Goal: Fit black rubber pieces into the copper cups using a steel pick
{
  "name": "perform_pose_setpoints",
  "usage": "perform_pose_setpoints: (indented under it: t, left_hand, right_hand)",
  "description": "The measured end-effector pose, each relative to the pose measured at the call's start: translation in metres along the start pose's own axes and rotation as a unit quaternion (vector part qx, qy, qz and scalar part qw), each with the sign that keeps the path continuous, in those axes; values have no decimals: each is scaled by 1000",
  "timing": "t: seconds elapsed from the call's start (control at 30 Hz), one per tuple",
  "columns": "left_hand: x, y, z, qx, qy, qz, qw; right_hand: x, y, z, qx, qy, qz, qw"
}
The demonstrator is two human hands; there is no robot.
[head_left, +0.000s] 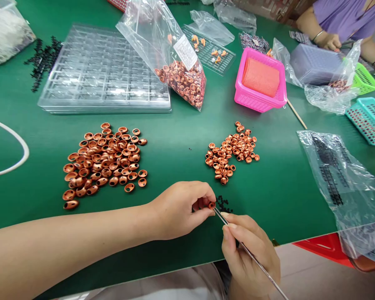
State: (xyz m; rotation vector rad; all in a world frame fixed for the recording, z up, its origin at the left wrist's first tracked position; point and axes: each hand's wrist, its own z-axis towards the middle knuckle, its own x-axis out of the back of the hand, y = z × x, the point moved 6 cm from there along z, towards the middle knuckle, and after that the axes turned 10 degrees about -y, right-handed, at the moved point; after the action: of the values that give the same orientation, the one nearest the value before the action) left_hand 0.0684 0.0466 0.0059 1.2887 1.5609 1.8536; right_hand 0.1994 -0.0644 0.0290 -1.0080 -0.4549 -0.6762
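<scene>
Between thumb and forefinger, my left hand [183,210] pinches a small copper-coloured ring-like part [211,205]. My right hand [253,254] grips a thin metal rod-like tool [258,263], its tip at or right by that part; whether it touches I cannot tell. Just beyond the fingertips lie tiny black pieces [224,205]. Farther back is a pile of small copper-coloured parts [234,146]. To the left spreads a bigger pile of larger copper-coloured cups with holes [106,158].
Stacked clear plastic trays [109,71] stand behind the left pile, beside a bag of copper parts [186,83]. A pink basket [259,104] holds an orange-red block. Right lies a plastic bag with black pieces [334,166]. A co-worker's hands [331,41] are at the far right.
</scene>
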Motion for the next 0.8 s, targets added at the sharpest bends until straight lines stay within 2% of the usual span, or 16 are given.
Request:
perform_pose_setpoints:
  t: [0.1, 0.23, 0.53, 0.8]
  left_hand:
    - [0, 0, 0, -4, 5, -2, 1000]
    - [-1, -1, 0, -4, 2, -5, 1000]
    - [-1, 0, -1, 0, -7, -6, 1000]
    - [0, 1, -2, -1, -8, -13, 1000]
  right_hand:
    - [1, 1, 0, -7, 14, 1, 1000]
    - [-1, 2, 0, -15, -9, 18, 1000]
    - [-1, 3, 0, -22, -13, 35, 999]
    - [-2, 4, 1, -30, 8, 35, 999]
